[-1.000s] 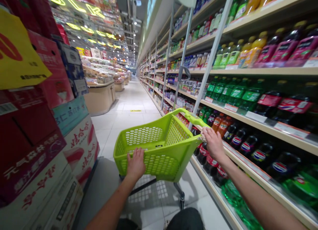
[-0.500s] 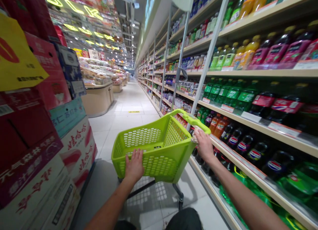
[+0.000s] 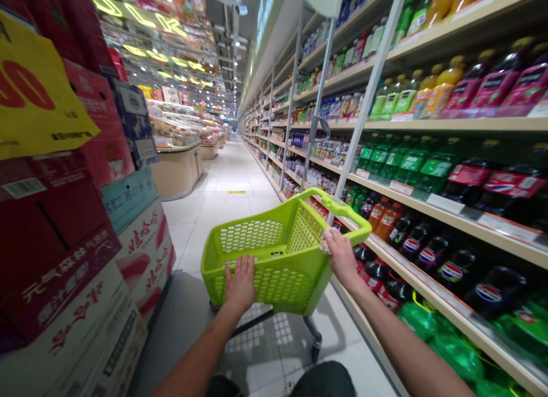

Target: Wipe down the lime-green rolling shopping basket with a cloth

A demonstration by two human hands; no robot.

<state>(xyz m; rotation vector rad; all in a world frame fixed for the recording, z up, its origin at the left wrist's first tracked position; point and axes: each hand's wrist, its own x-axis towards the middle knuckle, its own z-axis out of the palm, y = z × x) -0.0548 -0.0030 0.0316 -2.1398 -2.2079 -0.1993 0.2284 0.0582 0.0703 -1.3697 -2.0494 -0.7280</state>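
A lime-green shopping cart [image 3: 295, 283] with a perforated plastic basket stands before me at a slant, its handle [image 3: 342, 209] toward the right. My left hand [image 3: 240, 283] rests on the basket's near rim, fingers stretched flat over the edge and holding nothing. In my right hand [image 3: 341, 254] is a crumpled whitish cloth or wipe [image 3: 325, 241], mostly covered by the fingers. That hand presses it against the basket's upper right corner, just below the handle. Apart from a small dark-and-white label on its floor, I see nothing in the basket.
Shelves of bottled drinks [image 3: 428, 163] run along the right, close to the cart. Stacked drink cartons [image 3: 141, 243] rise on the left. A tiled aisle [image 3: 222, 205] leads ahead, past a rounded display counter [image 3: 180, 168]. My knee [image 3: 325, 380] shows below.
My right hand has slid the cloth left, away from the handle's end to the basket's corner. The left hand stays on the rim. The whole view has shifted slightly.
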